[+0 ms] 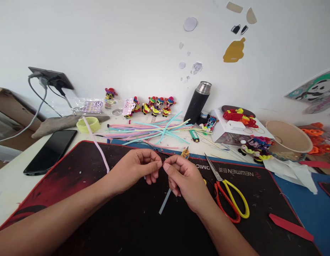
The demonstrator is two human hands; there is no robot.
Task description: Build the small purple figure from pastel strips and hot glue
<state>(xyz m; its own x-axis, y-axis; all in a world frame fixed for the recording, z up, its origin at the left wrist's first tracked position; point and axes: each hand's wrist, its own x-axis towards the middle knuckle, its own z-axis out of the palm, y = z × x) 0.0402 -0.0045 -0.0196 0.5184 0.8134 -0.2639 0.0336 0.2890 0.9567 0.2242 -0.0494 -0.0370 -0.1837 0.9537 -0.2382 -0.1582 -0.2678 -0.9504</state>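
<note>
Over the black mat (pixel 106 220), my left hand (pixel 139 166) and my right hand (pixel 182 175) meet almost tip to tip. Thumb and index finger are pinched together on each hand, and what lies between them is too small to make out. A pale grey-blue strip (pixel 165 202) shows just below my right hand. The lilac pipe cleaner (pixel 97 144) runs down to my left wrist from the yellow-green coil (pixel 88 124). Right of my right hand lie scissors (pixel 226 190) with one red and one yellow handle, blades apart.
Pastel pipe cleaners (pixel 154 131) lie behind the mat, with small dolls (pixel 159 106) and a black thermos (pixel 197 103) beyond. A phone (pixel 50 153) is at the left. At the right are a white box (pixel 226 129), a bowl (pixel 288 140) and a red strip (pixel 291 227).
</note>
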